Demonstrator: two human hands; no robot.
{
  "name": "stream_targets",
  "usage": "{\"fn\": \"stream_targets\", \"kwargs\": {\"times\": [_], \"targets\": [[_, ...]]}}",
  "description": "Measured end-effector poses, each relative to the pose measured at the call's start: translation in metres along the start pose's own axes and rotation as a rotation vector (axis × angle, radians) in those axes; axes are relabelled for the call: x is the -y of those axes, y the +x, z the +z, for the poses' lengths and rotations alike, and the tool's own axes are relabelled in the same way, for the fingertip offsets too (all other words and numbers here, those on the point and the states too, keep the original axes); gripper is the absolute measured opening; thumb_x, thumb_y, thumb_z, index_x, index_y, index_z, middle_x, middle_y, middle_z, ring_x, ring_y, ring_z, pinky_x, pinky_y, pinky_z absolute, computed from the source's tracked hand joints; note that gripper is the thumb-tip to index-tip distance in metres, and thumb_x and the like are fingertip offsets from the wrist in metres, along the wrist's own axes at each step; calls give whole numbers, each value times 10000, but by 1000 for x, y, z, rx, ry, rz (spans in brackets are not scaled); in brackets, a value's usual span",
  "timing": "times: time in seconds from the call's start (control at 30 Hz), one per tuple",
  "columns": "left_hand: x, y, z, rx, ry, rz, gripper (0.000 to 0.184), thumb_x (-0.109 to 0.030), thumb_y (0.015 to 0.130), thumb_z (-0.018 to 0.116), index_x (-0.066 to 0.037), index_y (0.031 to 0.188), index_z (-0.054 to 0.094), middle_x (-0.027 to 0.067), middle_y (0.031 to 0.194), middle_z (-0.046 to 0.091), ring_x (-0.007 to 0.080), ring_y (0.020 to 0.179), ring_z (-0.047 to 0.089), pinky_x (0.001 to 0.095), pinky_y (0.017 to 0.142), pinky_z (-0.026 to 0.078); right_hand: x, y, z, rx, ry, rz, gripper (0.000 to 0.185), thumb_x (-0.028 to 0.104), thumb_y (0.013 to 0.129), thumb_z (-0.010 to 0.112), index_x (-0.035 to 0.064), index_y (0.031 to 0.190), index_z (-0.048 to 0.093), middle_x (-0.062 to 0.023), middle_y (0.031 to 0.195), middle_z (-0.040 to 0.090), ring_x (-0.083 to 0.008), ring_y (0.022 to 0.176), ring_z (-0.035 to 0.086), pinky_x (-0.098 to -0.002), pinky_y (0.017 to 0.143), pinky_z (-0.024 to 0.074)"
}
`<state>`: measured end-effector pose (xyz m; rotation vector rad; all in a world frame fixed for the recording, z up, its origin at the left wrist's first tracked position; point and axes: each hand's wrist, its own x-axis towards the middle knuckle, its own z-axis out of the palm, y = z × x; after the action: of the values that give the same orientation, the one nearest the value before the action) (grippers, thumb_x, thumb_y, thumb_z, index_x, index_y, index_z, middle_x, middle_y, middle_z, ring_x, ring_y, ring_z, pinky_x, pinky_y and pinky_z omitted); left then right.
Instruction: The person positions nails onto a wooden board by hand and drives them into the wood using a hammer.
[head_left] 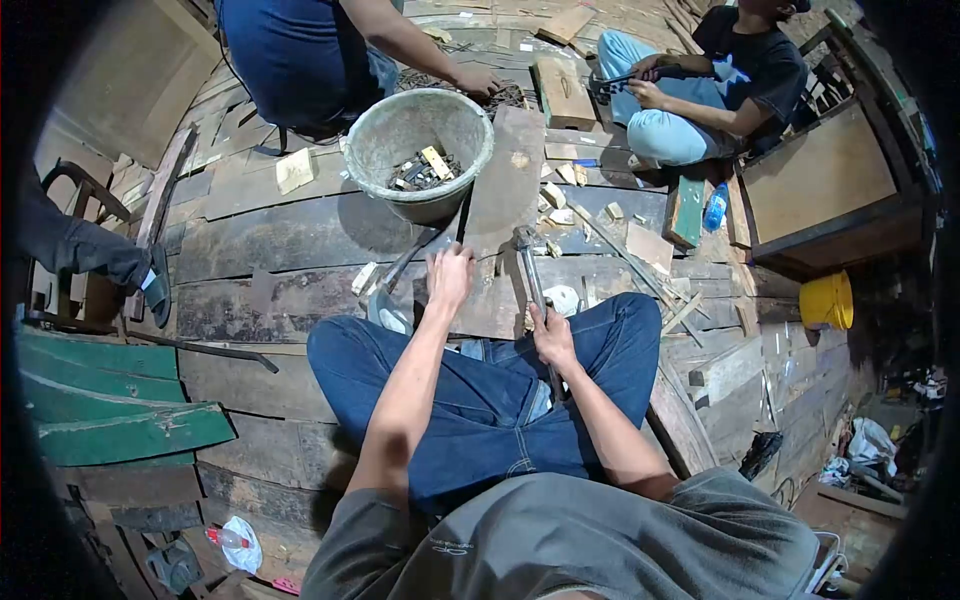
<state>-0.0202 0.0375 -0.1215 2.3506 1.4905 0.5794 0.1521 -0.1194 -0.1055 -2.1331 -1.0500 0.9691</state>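
Note:
My right hand (pixel 553 338) is wrapped round the handle of a hammer (pixel 533 268), whose head points away from me above a flat wooden board (pixel 505 195). My left hand (pixel 450 275) rests at the near left part of that board, fingers drawn together and pointing down. What they pinch, if anything, is too small to make out. Just beyond my left hand stands a grey bucket (pixel 420 205) with small dark metal pieces (pixel 428 172) and a yellowish block inside. A long-handled tool (pixel 405 265) lies left of my hand.
Two people sit ahead, one in a blue shirt (pixel 295 60), one holding a dark tool (pixel 620 80). Another person's leg (pixel 100 250) is at left. Wood scraps (pixel 560 195), a wooden block (pixel 563 92), green boards (pixel 130 425), a yellow bucket (pixel 826 301) and a cabinet (pixel 825 180) surround me.

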Motion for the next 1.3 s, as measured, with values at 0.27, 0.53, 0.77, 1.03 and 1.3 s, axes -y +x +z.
{"fn": "stream_targets", "kwargs": {"times": [0.27, 0.53, 0.77, 1.03, 1.3], "targets": [[4, 0, 6, 5, -38, -32, 139, -178, 893, 603, -96, 989, 660, 134, 978, 671, 350, 981, 639, 640, 993, 372, -4, 1, 1, 6, 27, -22, 518, 456, 999, 461, -32, 959, 631, -301, 813, 641, -465, 835, 652, -512, 737, 496], [0, -3, -2, -21, -69, -25, 132, -173, 854, 629, -75, 921, 688, 140, 906, 696, 345, 904, 659, 625, 951, 386, -24, 7, 11, -35, 32, -139, 539, 506, 1004, 457, -9, 863, 530, -83, 501, 496, -198, 371, 541, -367, 361, 418], [0, 1, -3, 1, -36, -19, 172, -166, 794, 656, -79, 929, 718, 165, 904, 699, 352, 902, 658, 592, 948, 399, -6, 2, 4, -16, 24, -29, 515, 449, 997, 479, -37, 902, 623, -280, 774, 639, -450, 812, 658, -498, 723, 500], [1, 0, 1, -64, -128, -82, 121, -119, 757, 643, -66, 841, 712, 157, 877, 671, 363, 897, 635, 537, 961, 424, 9, -2, -3, 14, -11, 25, 528, 463, 1004, 463, -28, 876, 607, -245, 662, 616, -386, 596, 657, -468, 582, 504], [9, 2, 7, -165, -260, 41, 59, -44, 735, 628, -12, 779, 651, 186, 804, 632, 385, 821, 618, 477, 819, 475, 28, -14, -15, -32, -56, -71, 566, 450, 1021, 427, -60, 864, 615, -289, 670, 598, -453, 679, 645, -503, 629, 495]]}}
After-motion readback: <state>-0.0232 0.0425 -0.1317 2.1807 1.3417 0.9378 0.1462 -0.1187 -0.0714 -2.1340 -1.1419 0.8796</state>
